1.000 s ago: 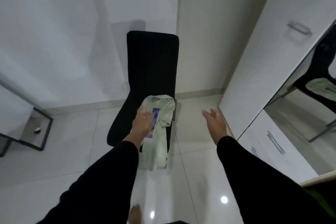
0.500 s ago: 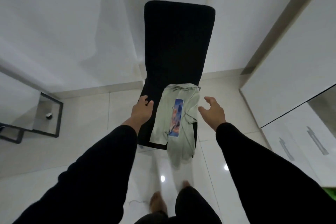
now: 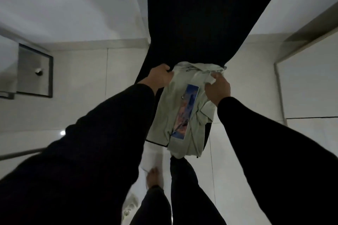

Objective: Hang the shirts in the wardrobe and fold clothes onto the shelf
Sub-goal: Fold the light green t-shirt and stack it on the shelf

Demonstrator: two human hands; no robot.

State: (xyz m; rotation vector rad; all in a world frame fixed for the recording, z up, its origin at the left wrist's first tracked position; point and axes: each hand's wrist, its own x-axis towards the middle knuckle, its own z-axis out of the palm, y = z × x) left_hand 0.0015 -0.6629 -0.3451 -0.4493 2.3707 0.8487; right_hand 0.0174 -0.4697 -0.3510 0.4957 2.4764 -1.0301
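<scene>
Head view, one moment. Item: pale green shirt (image 3: 184, 107) with a printed panel, crumpled on the seat of a black chair (image 3: 197, 23), its lower part hanging over the front edge. Left hand (image 3: 161, 76): fingers closed on the shirt's upper left edge. Right hand (image 3: 217, 89): fingers pinching a fold near the collar. Risk, as judged: lifting by bunched folds could leave the garment twisted, or the trailing hem could drag onto the tiled floor (image 3: 82, 82).

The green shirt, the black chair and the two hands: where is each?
green shirt (image 3: 164, 115), head view, plain cloth left of print.
black chair (image 3: 197, 14), head view, backrest.
left hand (image 3: 158, 76), head view, back.
right hand (image 3: 218, 88), head view, back.
</scene>
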